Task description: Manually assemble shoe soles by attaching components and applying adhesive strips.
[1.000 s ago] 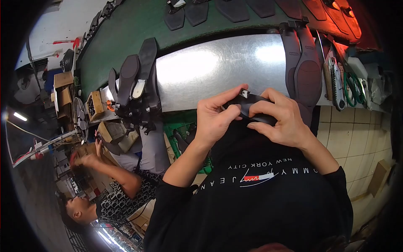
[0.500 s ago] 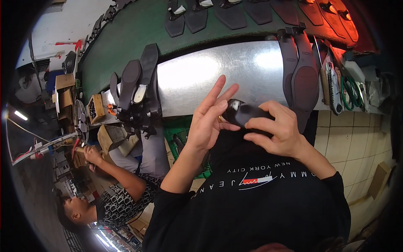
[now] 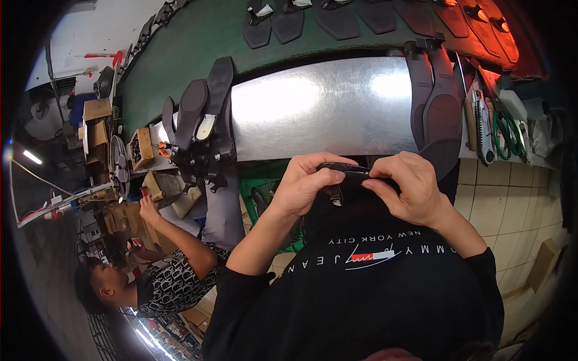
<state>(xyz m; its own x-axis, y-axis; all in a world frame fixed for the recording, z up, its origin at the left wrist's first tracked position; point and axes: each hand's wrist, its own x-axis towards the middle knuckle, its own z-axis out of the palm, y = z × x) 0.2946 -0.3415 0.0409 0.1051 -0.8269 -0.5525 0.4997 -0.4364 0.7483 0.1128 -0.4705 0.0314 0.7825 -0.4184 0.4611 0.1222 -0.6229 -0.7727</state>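
Observation:
A dark shoe piece (image 3: 343,167), seen nearly edge-on, is held in front of my black shirt, just off the near edge of the metal plate. My left hand (image 3: 304,183) is closed on it, the thumb on the near side and the fingers behind. My right hand (image 3: 412,186) pinches its right end between thumb and curled fingers. A short strap-like bit (image 3: 335,192) hangs below my left thumb. The piece's far side is hidden by my fingers. Beyond my right hand shows a rounded dark sole (image 3: 442,157), partly covered by that hand.
Ahead lies the shiny metal plate (image 3: 319,111). Long dark soles (image 3: 442,114) lie on its right, more soles (image 3: 191,111) with black straps on its left. Green-handled scissors (image 3: 507,133) and a cutter knife (image 3: 481,129) sit at far right. A co-worker (image 3: 174,271) is at left.
The shoe piece has turned edge-on, and my left fingers, stretched out before, have closed on it. My right hand has shifted slightly right, to its end. The co-worker's raised hand no longer shows the red-headed hammer.

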